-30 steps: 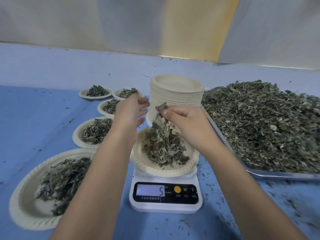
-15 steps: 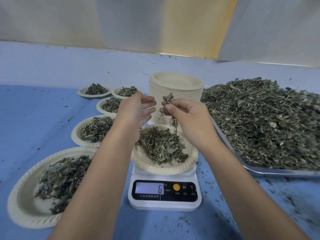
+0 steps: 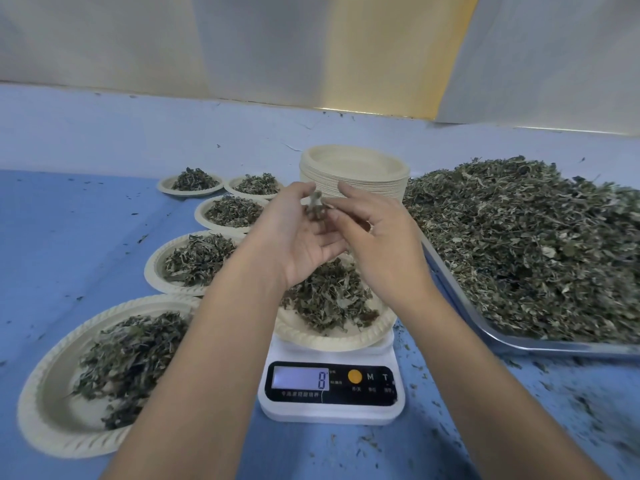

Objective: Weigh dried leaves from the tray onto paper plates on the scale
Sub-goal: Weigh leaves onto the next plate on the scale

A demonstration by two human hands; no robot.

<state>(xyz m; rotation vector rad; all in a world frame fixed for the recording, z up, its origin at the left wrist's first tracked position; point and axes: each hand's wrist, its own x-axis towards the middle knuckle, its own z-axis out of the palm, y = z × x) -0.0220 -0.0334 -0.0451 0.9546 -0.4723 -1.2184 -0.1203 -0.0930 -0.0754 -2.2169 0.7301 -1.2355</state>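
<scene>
We see a small sprig of dried leaves (image 3: 315,210) in the air above the paper plate (image 3: 332,339) on the scale (image 3: 332,412), in the gap between our two hands. Our right hand (image 3: 379,247) seems to pinch it at the tips of its fingers (image 3: 353,192), though blur makes the grip hard to read. Our left hand (image 3: 301,247) is turned palm up just beside and beneath the sprig, its fingers (image 3: 297,192) loose and spread, grasping nothing. The plate already carries a pile of leaves (image 3: 329,299), and the display reads 8. Behind the hands stands a stack of plates (image 3: 356,168). To the right is the tray (image 3: 519,344) with its leaf heap (image 3: 519,244). Five filled plates (image 3: 45,410) lie on the blue worktop (image 3: 69,237) at the left.
</scene>
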